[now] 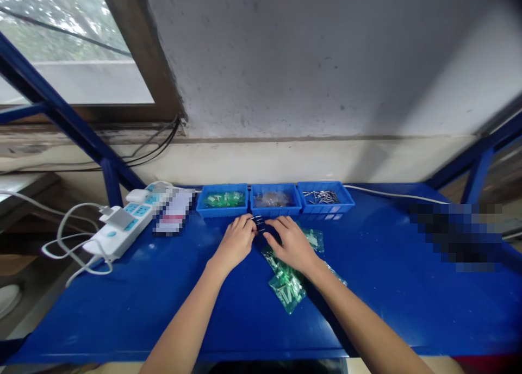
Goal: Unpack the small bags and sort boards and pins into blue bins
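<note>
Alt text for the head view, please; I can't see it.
The left hand holds thin metal pieces, the right hand close beside them. Beyond stand three blue trays; packets of small parts lie by the right hand.

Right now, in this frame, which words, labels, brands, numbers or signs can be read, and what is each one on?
None: no text can be read.
Phone: pixelated, nothing legible.
Power strip: any markings are too small to read.
Small bags: no lettering can be made out.
Blue trays: no lettering visible.
Dark thing at right: pixelated, unreadable.
</note>
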### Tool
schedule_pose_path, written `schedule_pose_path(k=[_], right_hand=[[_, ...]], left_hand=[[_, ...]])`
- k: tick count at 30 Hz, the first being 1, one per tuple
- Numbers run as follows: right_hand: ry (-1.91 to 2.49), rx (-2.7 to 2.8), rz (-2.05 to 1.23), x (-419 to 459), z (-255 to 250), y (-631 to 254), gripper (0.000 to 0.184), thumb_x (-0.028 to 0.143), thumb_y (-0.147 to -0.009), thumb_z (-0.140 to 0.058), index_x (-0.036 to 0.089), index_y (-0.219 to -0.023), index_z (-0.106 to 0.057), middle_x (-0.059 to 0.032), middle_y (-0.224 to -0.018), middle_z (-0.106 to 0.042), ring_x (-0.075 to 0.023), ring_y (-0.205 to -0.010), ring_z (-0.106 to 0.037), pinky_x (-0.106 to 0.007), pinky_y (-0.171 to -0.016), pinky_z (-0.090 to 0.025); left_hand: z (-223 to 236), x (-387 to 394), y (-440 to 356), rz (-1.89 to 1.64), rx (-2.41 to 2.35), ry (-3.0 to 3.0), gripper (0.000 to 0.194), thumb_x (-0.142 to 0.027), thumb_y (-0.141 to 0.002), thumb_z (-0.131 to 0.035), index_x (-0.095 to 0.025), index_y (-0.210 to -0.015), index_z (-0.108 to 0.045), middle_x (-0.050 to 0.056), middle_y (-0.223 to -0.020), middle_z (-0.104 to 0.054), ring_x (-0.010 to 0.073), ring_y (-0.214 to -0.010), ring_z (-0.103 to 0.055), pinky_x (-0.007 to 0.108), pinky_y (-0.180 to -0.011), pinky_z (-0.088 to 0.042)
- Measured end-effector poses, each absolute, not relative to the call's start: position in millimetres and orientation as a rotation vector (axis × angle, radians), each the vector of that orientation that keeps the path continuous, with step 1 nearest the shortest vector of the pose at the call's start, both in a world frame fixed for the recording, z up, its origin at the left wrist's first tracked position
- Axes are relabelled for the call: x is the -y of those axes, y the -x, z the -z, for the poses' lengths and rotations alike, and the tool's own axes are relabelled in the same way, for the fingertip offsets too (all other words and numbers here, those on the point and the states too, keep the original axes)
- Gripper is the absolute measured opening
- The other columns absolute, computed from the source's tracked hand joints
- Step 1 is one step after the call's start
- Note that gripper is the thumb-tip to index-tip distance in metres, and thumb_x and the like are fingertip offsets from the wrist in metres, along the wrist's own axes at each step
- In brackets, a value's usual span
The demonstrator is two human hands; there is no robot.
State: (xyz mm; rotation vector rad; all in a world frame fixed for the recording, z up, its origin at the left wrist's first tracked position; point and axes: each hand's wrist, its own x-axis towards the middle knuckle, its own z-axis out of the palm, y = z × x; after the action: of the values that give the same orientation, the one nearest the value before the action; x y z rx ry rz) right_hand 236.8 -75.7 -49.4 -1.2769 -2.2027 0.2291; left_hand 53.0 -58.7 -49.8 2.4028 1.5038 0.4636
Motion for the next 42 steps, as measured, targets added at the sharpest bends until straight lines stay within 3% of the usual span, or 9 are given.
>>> schedule_pose_path(k=[3,9,13,18,22,26,31,36,42], right_hand=[[1.279,2.215,-0.251,76.7,51.9,-236.7,0.027,0.03,-0.091,-0.046,0.017,-0.111,-0.057,-0.0104,-0.1,-0.06,-0.0244,-0.096,-0.055,-0.041,-0.087,-0.043],[1.263,2.188,-0.302,76.4,53.1,-238.1,0.025,0.03,-0.091,-0.046,0.017,-0.11,-0.057,-0.0096,-0.1,-0.061,-0.0236,-0.096,-0.055,-0.041,-0.087,-0.043],[1.191,2.144,-0.282,76.7,51.3,-239.5,0.023,0.026,-0.089,-0.048,0.018,-0.109,-0.057,-0.0087,-0.097,-0.061,-0.0226,-0.091,-0.055,-0.039,-0.083,-0.044],[1.033,2.122,-0.26,76.8,51.0,-239.2,0.014,0.02,-0.09,-0.045,0.019,-0.096,-0.058,-0.0068,-0.086,-0.061,-0.02,-0.082,-0.054,-0.034,-0.075,-0.044],[1.011,2.154,-0.208,76.6,52.1,-239.0,0.013,0.02,-0.092,-0.043,0.018,-0.092,-0.057,-0.0062,-0.081,-0.061,-0.0187,-0.077,-0.052,-0.032,-0.07,-0.042],[1.096,2.105,-0.141,77.8,49.6,-238.3,0.017,0.022,-0.093,-0.041,0.017,-0.088,-0.056,-0.0058,-0.076,-0.06,-0.0179,-0.071,-0.051,-0.03,-0.066,-0.04],[1.132,2.079,-0.151,79.6,45.6,-237.4,0.02,0.024,-0.094,-0.04,0.017,-0.087,-0.056,-0.0055,-0.075,-0.06,-0.0175,-0.07,-0.052,-0.029,-0.064,-0.04],[1.091,2.109,-0.075,82.4,45.3,-234.1,0.018,0.028,-0.092,-0.047,0.016,-0.096,-0.059,-0.0055,-0.077,-0.062,-0.0174,-0.072,-0.054,-0.029,-0.067,-0.04],[1.173,1.87,0.191,70.1,30.1,-265.7,0.025,0.027,-0.092,-0.044,0.016,-0.077,-0.061,-0.0042,-0.065,-0.059,-0.0149,-0.063,-0.051,-0.027,-0.064,-0.037]], left_hand=[[52.8,57.7,-54.5,-0.466,-1.486,-2.387,0.01,-0.016,-0.089,-0.041,-0.019,-0.088,-0.05,0.01,-0.119,-0.05,0.0281,-0.114,-0.043,0.045,-0.09,-0.038],[41.8,65.6,-45.2,-0.515,-1.308,-2.32,0.013,-0.023,-0.091,-0.042,-0.02,-0.083,-0.052,0.003,-0.089,-0.058,0.0205,-0.086,-0.053,0.035,-0.079,-0.043],[38.0,66.0,-46.8,-0.629,-1.276,-2.191,0.011,-0.027,-0.091,-0.043,-0.021,-0.09,-0.053,0.001,-0.084,-0.062,0.0171,-0.077,-0.059,0.028,-0.069,-0.045],[36.6,63.7,-50.4,-0.775,-1.237,-2.065,0.016,-0.027,-0.09,-0.046,-0.02,-0.089,-0.061,0.0,-0.082,-0.067,0.0153,-0.078,-0.063,0.024,-0.073,-0.047],[39.0,63.8,-50.0,-0.84,-1.203,-2.008,0.02,-0.026,-0.09,-0.045,-0.019,-0.091,-0.064,0.0,-0.072,-0.067,0.0139,-0.068,-0.064,0.023,-0.066,-0.049],[39.7,64.8,-49.6,-0.937,-1.193,-1.994,0.021,-0.03,-0.088,-0.051,-0.018,-0.103,-0.059,0.001,-0.079,-0.068,0.0146,-0.073,-0.064,0.024,-0.069,-0.05],[31.9,68.4,-51.3,-0.997,-1.225,-2.064,0.012,-0.028,-0.086,-0.054,-0.018,-0.085,-0.061,0.001,-0.077,-0.062,0.0132,-0.07,-0.058,0.023,-0.069,-0.045],[24.5,70.6,-52.3,-0.946,-1.253,-2.113,0.025,-0.031,-0.091,-0.046,-0.017,-0.075,-0.059,0.001,-0.071,-0.06,0.0135,-0.068,-0.056,0.023,-0.067,-0.042],[24.7,65.6,-38.3,-0.668,-1.442,-2.144,0.026,-0.041,-0.089,-0.045,-0.021,-0.082,-0.061,-0.001,-0.074,-0.062,0.0144,-0.066,-0.058,0.024,-0.06,-0.041]])
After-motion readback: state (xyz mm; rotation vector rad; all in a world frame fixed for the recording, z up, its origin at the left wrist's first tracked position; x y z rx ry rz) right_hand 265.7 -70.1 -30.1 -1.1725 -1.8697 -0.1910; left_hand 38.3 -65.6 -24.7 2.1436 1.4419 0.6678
